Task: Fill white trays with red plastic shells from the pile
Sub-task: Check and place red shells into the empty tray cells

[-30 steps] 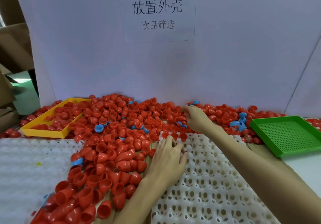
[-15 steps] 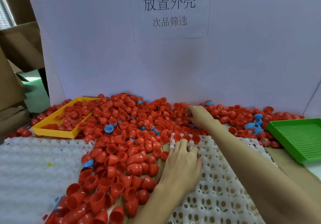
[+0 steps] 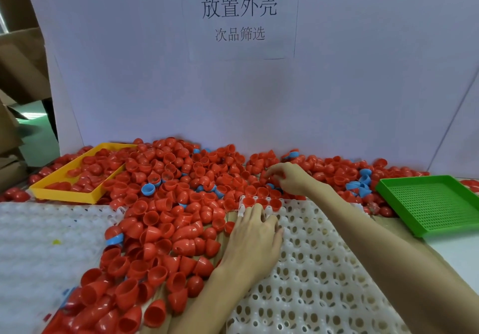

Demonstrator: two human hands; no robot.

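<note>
Hands (image 3: 255, 238) on white tray (image 3: 324, 269)

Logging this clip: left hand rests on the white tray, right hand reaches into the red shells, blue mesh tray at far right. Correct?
Not quite. In the head view the mesh tray is green, not blue. The left hand on the white tray and right hand in the red shells stand.

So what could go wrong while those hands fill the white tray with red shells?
Blue shells are mixed through the red pile, so the right hand, picking at the far end, might grab one by mistake. The left hand rests on the white tray; if it shifts, the few red shells already seated along the far edge could tip out.
</note>
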